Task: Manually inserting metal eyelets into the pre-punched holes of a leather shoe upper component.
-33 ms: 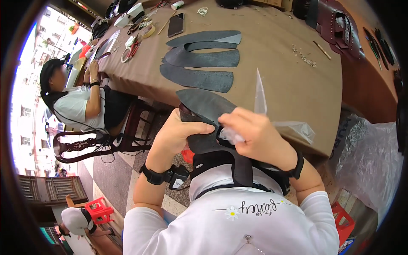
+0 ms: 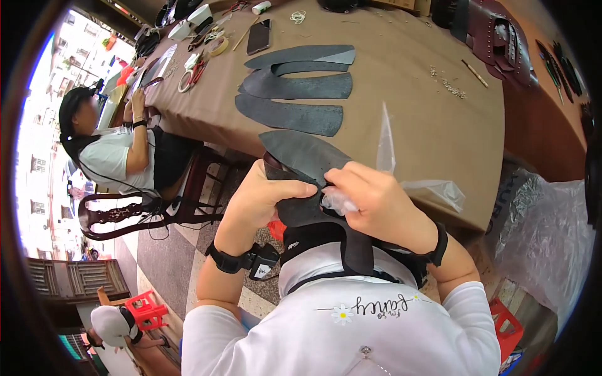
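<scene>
Above my lap, at the table's near edge, my left hand (image 2: 256, 191) grips a dark grey curved leather piece (image 2: 301, 150), thumb pressed flat on top. A strap-like part of it hangs down toward my shirt. My right hand (image 2: 370, 194) is closed at the leather's edge, just right of my left thumb, with crumpled clear plastic film (image 2: 339, 202) bunched in its fingers. Whether those fingers also hold something small is hidden. Beyond my hands several similar dark leather pieces (image 2: 295, 119) lie flat on the brown-covered table (image 2: 420, 125).
Clear plastic scraps (image 2: 385, 147) stick up beside my right hand. Farther off are a phone (image 2: 259, 36), red-handled scissors (image 2: 197, 72), a tape roll (image 2: 218, 46) and a wooden-handled tool (image 2: 475, 73). Another person (image 2: 122, 144) sits at the left. A large plastic sheet (image 2: 545, 238) lies at right.
My right hand has shifted very slightly at the leather's edge, and the bunched film has changed shape. The upright plastic scrap has tilted a little to the right.
</scene>
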`<state>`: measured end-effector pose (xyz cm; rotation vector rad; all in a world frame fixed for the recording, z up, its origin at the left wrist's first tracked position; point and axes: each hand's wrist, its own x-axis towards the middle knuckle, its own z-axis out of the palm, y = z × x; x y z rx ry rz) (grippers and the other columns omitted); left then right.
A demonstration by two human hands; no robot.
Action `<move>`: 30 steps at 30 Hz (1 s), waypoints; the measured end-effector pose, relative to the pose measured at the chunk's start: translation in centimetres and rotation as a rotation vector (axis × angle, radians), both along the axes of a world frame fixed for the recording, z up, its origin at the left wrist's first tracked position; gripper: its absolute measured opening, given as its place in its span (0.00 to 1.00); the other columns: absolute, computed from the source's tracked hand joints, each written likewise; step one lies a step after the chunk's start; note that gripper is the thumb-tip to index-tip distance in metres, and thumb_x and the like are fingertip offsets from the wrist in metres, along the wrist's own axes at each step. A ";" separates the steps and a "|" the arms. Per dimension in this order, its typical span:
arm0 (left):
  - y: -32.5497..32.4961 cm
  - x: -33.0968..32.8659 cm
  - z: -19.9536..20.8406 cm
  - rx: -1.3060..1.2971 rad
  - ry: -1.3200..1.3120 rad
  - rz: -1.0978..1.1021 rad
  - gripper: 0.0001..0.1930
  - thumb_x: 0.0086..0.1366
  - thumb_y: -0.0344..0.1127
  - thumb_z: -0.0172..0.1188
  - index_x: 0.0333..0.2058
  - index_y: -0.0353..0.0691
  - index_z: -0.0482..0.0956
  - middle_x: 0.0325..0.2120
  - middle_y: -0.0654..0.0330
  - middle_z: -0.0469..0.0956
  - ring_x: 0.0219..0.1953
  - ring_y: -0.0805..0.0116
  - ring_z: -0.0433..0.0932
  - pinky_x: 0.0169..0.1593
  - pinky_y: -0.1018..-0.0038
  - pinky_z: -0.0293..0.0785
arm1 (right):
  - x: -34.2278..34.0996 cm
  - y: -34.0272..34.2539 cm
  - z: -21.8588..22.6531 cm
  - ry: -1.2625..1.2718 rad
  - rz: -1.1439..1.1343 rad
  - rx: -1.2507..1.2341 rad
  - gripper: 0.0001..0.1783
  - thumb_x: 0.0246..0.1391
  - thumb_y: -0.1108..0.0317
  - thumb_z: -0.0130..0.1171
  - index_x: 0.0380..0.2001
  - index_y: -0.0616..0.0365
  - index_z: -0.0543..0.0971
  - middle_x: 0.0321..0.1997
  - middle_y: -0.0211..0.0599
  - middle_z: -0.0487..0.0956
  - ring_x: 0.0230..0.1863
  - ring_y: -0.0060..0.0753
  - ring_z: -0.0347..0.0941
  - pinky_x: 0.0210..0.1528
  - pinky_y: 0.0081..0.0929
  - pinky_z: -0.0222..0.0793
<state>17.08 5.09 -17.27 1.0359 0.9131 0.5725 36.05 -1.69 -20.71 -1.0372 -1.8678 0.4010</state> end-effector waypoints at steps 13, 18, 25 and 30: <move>-1.2 3.6 1.4 0.325 0.396 0.007 0.16 0.45 0.24 0.67 0.35 0.30 0.76 0.30 0.60 0.79 0.32 0.77 0.75 0.38 0.79 0.71 | 2.5 -1.2 0.7 -0.324 -0.055 0.041 0.07 0.38 0.77 0.56 0.24 0.63 0.70 0.23 0.38 0.67 0.22 0.37 0.72 0.23 0.30 0.68; -0.5 3.4 1.9 0.160 0.195 -0.119 0.20 0.46 0.26 0.68 0.38 0.28 0.71 0.33 0.57 0.77 0.36 0.74 0.75 0.41 0.77 0.72 | 4.2 -0.6 0.5 -0.012 0.009 0.006 0.21 0.33 0.79 0.60 0.37 0.62 0.74 0.27 0.37 0.72 0.26 0.40 0.72 0.25 0.31 0.67; -0.9 3.1 1.3 0.182 0.319 -0.011 0.19 0.48 0.27 0.67 0.38 0.28 0.72 0.33 0.57 0.77 0.36 0.74 0.75 0.42 0.77 0.72 | 3.4 -1.5 0.3 -0.072 0.043 -0.040 0.25 0.30 0.81 0.60 0.40 0.63 0.74 0.31 0.37 0.75 0.29 0.39 0.74 0.26 0.29 0.68; -1.2 3.6 2.0 0.186 0.267 -0.012 0.16 0.49 0.26 0.66 0.37 0.29 0.73 0.32 0.59 0.78 0.34 0.76 0.75 0.39 0.78 0.72 | 3.0 -1.5 0.7 -0.175 0.021 -0.007 0.26 0.28 0.81 0.60 0.40 0.67 0.73 0.32 0.39 0.73 0.28 0.39 0.73 0.25 0.30 0.68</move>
